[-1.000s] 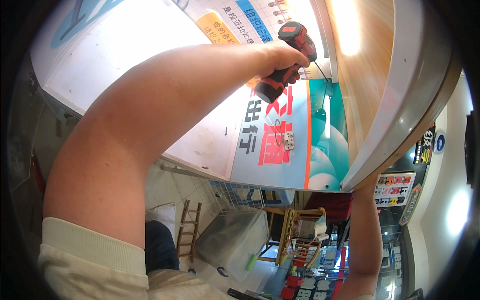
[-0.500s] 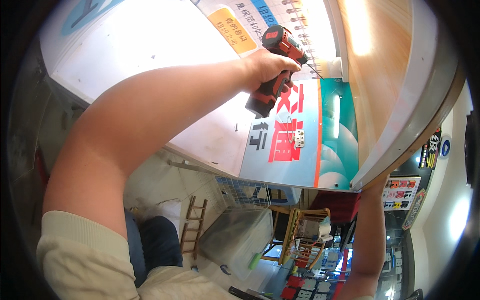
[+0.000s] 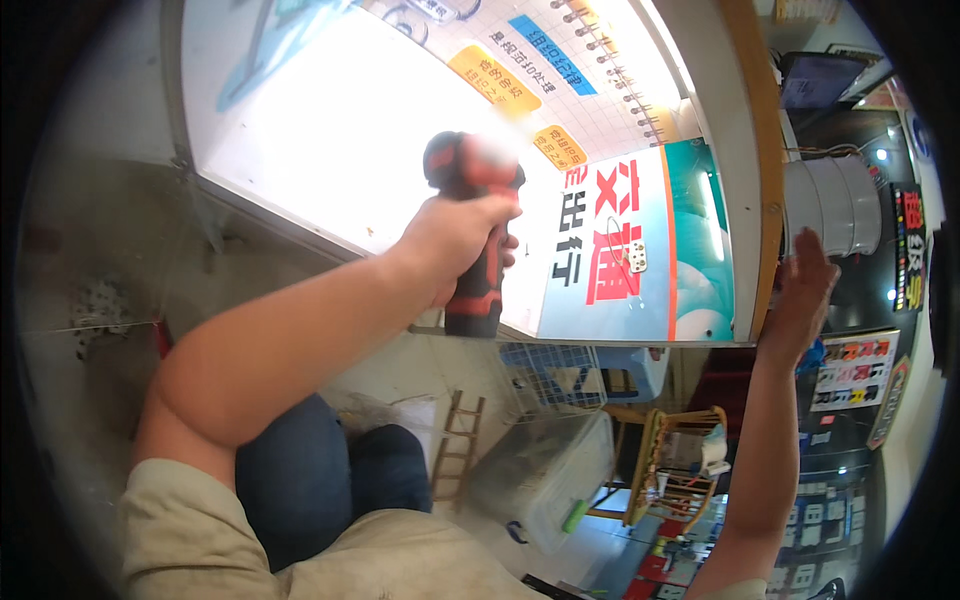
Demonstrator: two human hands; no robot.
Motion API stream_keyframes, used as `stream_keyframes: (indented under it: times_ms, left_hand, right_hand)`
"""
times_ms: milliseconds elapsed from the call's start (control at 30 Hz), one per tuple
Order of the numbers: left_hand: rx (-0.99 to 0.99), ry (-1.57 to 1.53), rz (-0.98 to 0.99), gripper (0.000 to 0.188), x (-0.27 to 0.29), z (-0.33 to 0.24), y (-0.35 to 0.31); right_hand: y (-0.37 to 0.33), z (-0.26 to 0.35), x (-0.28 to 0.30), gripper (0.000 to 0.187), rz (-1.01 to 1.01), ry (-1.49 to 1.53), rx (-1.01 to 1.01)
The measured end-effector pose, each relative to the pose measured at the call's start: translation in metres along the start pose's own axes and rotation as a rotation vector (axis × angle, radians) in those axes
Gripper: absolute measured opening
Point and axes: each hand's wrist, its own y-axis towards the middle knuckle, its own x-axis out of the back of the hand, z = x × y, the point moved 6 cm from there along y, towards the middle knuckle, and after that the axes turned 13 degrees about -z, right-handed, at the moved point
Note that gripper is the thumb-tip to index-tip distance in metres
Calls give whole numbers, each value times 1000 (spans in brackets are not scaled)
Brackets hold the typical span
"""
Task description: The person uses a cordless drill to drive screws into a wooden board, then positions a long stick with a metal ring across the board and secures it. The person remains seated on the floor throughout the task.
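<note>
Wrapping its fingers around the red and black drill (image 3: 480,285), the left hand (image 3: 455,235) has it in front of the white box (image 3: 290,180). The right hand (image 3: 802,295) is by the wooden edge (image 3: 771,200), fingers unfolded. A loose hold could drop the drill; swinging it could scratch the box.

A red-and-black drill (image 3: 482,270) colours the left hand (image 3: 455,235); beyond it, a white gridded panel (image 3: 600,130) carries orange-yellow boxes (image 3: 495,78) and a blue banner (image 3: 552,52). To that hand's right, a pale-blue board (image 3: 560,315) shows red lettering (image 3: 608,262), an orange stripe (image 3: 672,250) and teal edging (image 3: 690,215). Below the hand, dark-blue trousers (image 3: 290,490).
</note>
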Motion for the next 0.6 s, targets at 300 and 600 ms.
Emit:
stream_keyframes:
  times_ms: [300,600]
  left_hand:
    - [87,-66,-46,36,67,8,-124]
    - [122,59,-102,32,99,19,-151]
  right_hand:
    - [-142,130,-41,36,643,55,601]
    - [-24,-12,-209,45,270,-379,-166]
